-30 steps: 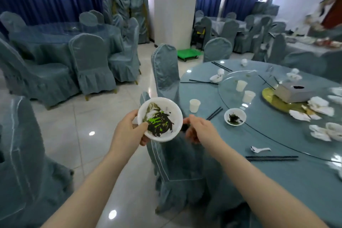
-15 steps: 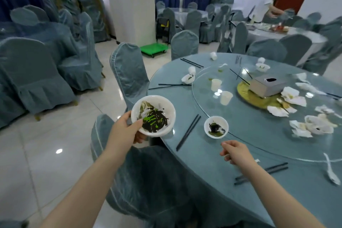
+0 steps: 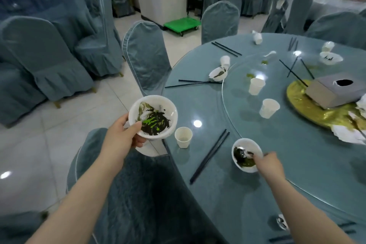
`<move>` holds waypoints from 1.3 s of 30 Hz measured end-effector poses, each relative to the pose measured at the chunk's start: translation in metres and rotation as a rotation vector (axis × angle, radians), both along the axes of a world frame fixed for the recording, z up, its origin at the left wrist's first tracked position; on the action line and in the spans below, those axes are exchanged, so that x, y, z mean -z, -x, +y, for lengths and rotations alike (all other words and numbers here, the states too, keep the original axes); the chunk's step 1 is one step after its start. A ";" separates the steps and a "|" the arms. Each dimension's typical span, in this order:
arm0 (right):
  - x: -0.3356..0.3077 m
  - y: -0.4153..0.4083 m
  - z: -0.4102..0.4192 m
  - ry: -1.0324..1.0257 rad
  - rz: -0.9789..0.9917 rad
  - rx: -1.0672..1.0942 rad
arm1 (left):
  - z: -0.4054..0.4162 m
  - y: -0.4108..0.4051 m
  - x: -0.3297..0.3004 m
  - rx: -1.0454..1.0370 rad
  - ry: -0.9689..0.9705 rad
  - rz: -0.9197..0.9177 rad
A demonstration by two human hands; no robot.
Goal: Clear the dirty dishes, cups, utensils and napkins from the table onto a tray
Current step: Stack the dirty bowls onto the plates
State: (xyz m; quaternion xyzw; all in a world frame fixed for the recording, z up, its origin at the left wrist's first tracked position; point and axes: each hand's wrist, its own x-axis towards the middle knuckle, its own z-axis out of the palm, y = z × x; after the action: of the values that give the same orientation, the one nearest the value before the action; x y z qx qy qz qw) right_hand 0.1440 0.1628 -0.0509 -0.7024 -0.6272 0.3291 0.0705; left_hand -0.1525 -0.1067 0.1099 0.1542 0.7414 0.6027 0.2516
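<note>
In the head view, the left hand (image 3: 120,138) held a white round plastic bowl with dark and bright green leftovers (image 3: 153,117) up in the air, beside the edge of the round counter with the grey-blue cloth (image 3: 247,194). This grip was closed around the near rim of the bowl, with the thumb lying inside the rim and the other fingers under it.

The right hand (image 3: 270,165) was at a second small white bowl with dark green leftovers (image 3: 246,154), which stood on the counter just at the edge of the round glass turntable (image 3: 297,144). Its fingers were curled at the near right rim of this bowl, but the picture was blurred there, so I cannot tell if this grip really had the bowl.

Between the two hands, a small white paper cup (image 3: 183,137) stood upright on the counter, just beside the lifted bowl. A pair of black chopsticks (image 3: 210,155) lay to the left of the right hand, near the second bowl. Farther from the right hand, on the turntable, stood two more white paper cups (image 3: 269,108), and beyond them a grey tissue box (image 3: 334,91) rested on a gold round plate (image 3: 309,109).
</note>
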 end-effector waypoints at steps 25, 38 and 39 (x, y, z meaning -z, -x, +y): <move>-0.182 0.169 -0.278 -0.053 0.802 -0.202 | -0.216 0.073 -0.018 0.056 -0.090 0.043; -0.244 0.318 -0.410 -0.060 0.923 -0.554 | -0.362 0.144 -0.034 -0.219 -0.149 0.080; -0.243 0.331 -0.417 -0.061 0.921 -0.574 | -0.372 0.150 -0.034 -0.237 -0.143 0.085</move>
State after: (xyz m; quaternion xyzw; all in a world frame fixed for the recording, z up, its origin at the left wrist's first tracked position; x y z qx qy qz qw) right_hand -0.1874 -0.2544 0.1925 -0.2837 -0.7071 0.5906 0.2659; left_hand -0.3027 -0.4788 0.1439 0.1085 0.7196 0.6723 0.1354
